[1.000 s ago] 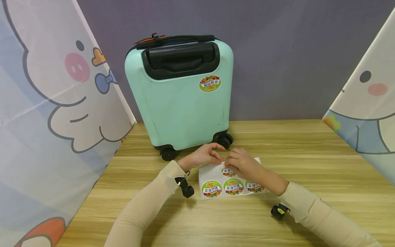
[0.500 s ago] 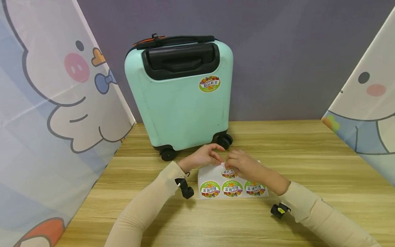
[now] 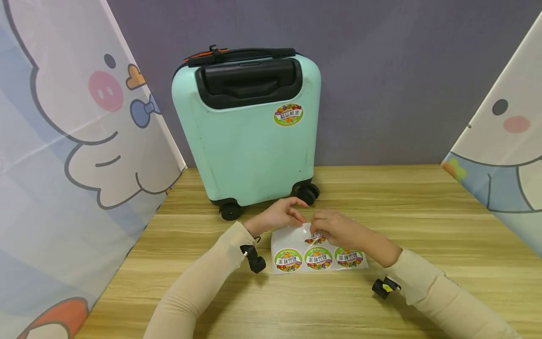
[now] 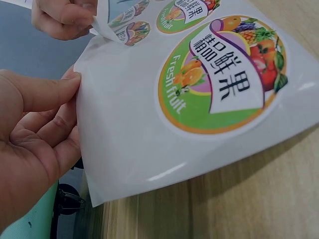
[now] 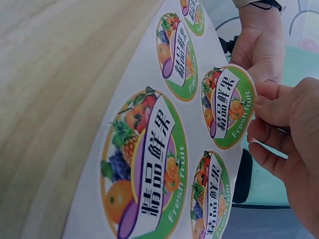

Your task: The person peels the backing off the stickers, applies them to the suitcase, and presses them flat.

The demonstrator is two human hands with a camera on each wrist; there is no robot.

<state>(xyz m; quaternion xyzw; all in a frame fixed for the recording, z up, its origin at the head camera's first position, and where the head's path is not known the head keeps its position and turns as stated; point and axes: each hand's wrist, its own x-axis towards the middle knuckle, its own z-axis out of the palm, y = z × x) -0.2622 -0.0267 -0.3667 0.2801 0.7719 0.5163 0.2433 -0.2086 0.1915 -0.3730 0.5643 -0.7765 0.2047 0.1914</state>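
Head view: on the wooden table [image 3: 360,301], a white sticker sheet [image 3: 284,238] is lying on the near side of a mint suitcase [image 3: 254,146], which is standing upright and bearing one oval sticker [image 3: 288,115] at its upper right; its shell is hiding any contents.

Left wrist view: the left hand [image 4: 35,144] is pinching the sheet's far edge — probably anchoring it against a pull.

Right wrist view: the right hand [image 5: 299,129] is pinching a "Fresh fruit" sticker [image 5: 228,107] by its rim — seemingly peeling it; four more are sitting on the sheet.
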